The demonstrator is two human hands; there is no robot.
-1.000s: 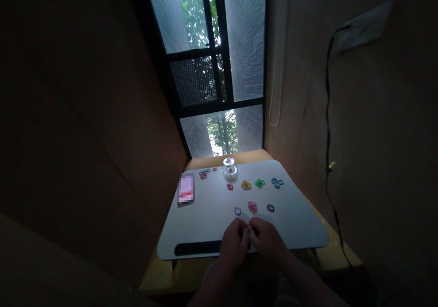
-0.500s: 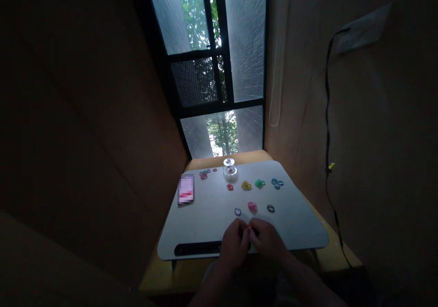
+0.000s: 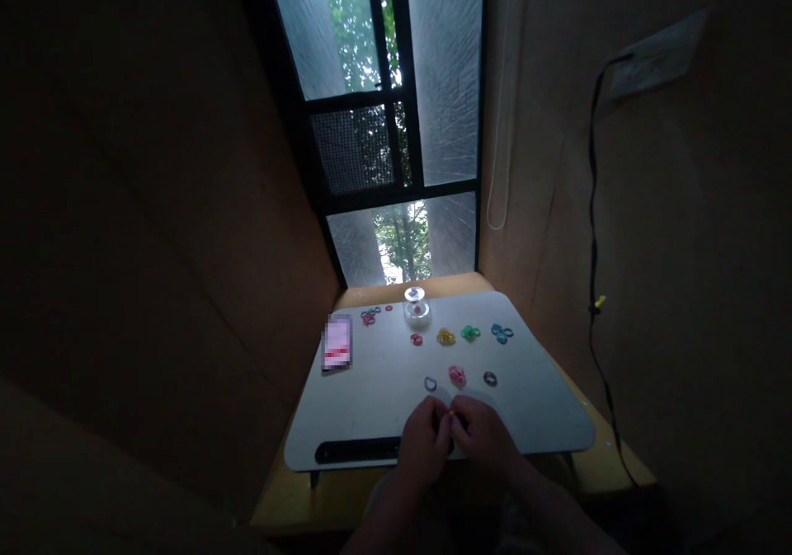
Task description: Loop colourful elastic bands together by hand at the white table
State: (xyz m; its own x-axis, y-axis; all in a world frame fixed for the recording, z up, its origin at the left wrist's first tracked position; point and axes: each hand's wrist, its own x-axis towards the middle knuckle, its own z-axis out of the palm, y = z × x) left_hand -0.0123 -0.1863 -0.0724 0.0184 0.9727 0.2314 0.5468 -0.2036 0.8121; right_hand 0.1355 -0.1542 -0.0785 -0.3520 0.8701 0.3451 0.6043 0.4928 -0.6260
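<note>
My left hand (image 3: 426, 435) and my right hand (image 3: 481, 430) meet over the front of the white lap table (image 3: 371, 398). Both are closed, thumbs and fingers pinched together at a small yellow band (image 3: 451, 412), of which only a speck shows between the fingertips. Just beyond my knuckles lie a pale purple band (image 3: 430, 383), a pink bunch of bands (image 3: 457, 375) and a dark ring-shaped band (image 3: 490, 378). Farther back sit red bands (image 3: 417, 340), a yellow pile (image 3: 445, 336), a green pile (image 3: 470, 333) and blue bands (image 3: 502, 334).
A clear round container (image 3: 417, 312) stands at the back, with mixed bands (image 3: 370, 316) to its left. A phone-like object (image 3: 337, 342), blurred out, lies at the left. Along the front edge runs a black slot (image 3: 355, 449). A black cable (image 3: 592, 209) hangs down the right wall.
My hands stay pinched together in nearly the same place. The view has shifted very slightly; the bands on the table lie as before.
</note>
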